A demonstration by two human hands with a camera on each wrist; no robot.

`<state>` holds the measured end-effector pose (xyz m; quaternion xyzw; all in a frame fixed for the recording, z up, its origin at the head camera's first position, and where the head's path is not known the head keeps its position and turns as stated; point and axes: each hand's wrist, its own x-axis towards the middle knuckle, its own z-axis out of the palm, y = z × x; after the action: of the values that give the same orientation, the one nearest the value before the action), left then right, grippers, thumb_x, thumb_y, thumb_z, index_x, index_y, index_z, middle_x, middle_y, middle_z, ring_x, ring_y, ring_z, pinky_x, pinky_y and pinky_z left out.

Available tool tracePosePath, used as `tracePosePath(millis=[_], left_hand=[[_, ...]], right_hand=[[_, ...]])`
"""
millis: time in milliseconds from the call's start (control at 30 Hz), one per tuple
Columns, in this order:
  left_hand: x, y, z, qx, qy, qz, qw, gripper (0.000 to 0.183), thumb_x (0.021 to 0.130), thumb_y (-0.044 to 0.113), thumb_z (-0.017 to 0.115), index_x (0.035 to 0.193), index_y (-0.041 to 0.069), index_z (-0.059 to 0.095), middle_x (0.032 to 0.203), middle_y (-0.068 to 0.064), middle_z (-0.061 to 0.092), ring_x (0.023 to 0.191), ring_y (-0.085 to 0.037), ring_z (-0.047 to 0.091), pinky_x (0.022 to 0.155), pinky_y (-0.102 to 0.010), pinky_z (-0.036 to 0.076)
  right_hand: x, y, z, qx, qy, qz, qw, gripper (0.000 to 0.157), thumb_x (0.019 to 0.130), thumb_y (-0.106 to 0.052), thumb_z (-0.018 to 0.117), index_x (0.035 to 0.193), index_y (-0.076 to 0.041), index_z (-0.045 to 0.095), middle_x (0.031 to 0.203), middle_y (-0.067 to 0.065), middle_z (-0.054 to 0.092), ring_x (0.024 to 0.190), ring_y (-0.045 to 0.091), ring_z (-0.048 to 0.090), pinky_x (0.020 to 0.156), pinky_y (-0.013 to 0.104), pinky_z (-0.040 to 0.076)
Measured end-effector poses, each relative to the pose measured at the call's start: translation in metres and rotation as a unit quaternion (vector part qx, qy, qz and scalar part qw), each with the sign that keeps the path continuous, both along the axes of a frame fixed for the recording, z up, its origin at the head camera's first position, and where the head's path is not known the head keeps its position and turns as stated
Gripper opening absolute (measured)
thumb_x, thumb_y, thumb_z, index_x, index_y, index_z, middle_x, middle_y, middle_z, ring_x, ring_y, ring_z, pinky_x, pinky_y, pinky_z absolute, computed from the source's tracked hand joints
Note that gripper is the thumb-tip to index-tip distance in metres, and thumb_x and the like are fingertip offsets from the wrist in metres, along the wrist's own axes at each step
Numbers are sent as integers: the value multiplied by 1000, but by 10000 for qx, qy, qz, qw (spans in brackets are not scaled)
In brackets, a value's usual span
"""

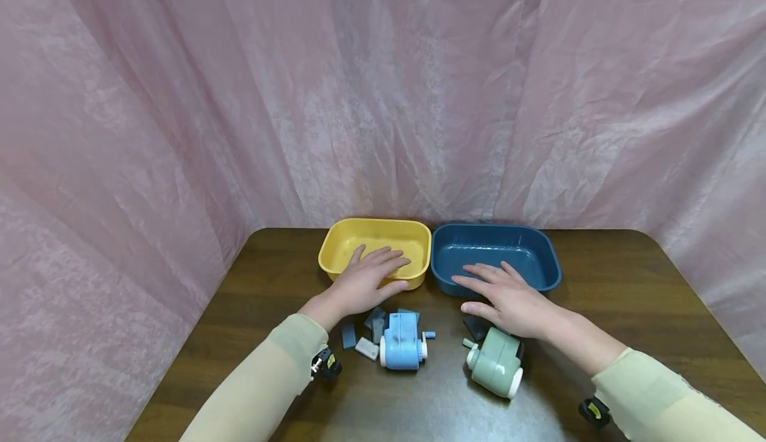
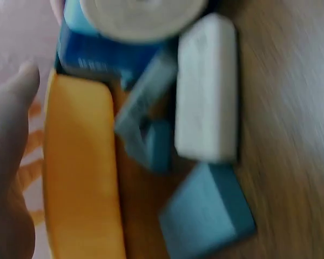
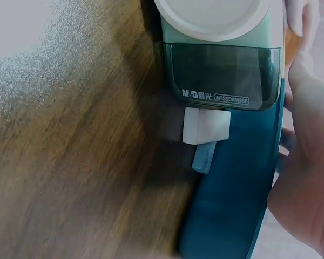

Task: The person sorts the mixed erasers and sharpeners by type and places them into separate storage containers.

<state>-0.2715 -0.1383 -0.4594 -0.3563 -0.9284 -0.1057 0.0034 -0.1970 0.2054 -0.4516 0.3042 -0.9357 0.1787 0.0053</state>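
Observation:
My left hand (image 1: 366,282) is held over the front of the yellow bin (image 1: 376,230), fingers spread and nothing in them. Over the front edge of the dark blue bin (image 1: 455,234) reaches my right hand (image 1: 511,299), also empty with its fingers extended. On the table below the left hand sits a light blue crank pencil sharpener (image 1: 402,343). Beside it are a white eraser (image 1: 367,348), a blue eraser (image 1: 348,336) and other small blocks. A green crank pencil sharpener (image 1: 495,363) lies nearer the right hand; the right wrist view shows a white eraser (image 3: 206,125) by it.
The two bins stand side by side at the table's back edge. Behind them hangs a pink curtain (image 1: 419,96). The brown wooden table (image 1: 610,296) extends to both sides and toward me. The left wrist view is blurred.

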Motion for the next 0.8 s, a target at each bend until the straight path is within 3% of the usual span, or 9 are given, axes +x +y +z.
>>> tracePosePath(millis=[233, 467, 800], left_hand=[[4, 28, 9, -75, 181, 364, 9991, 70, 115, 61, 46, 172, 21, 42, 177, -2, 38, 165, -29, 30, 130, -68, 15], [-3, 40, 7, -368, 25, 150, 9992, 74, 115, 65, 40, 175, 22, 35, 182, 2, 25, 169, -31, 20, 131, -69, 13], [-13, 47, -2, -348, -57, -214, 9992, 73, 115, 65, 37, 175, 25, 34, 183, 3, 22, 169, -31, 16, 131, -68, 10]], right_hand=[[2, 0, -1, -19, 312, -64, 9995, 62, 112, -50, 62, 163, -14, 56, 167, 17, 50, 158, 42, 42, 125, 77, 21], [3, 0, 0, 180, 740, -227, 9968, 68, 111, -52, 64, 164, -11, 54, 167, 16, 51, 157, 41, 43, 125, 75, 24], [18, 11, 3, 159, 1080, -414, 9932, 68, 109, -50, 68, 163, -11, 55, 166, 16, 52, 156, 41, 44, 125, 74, 25]])
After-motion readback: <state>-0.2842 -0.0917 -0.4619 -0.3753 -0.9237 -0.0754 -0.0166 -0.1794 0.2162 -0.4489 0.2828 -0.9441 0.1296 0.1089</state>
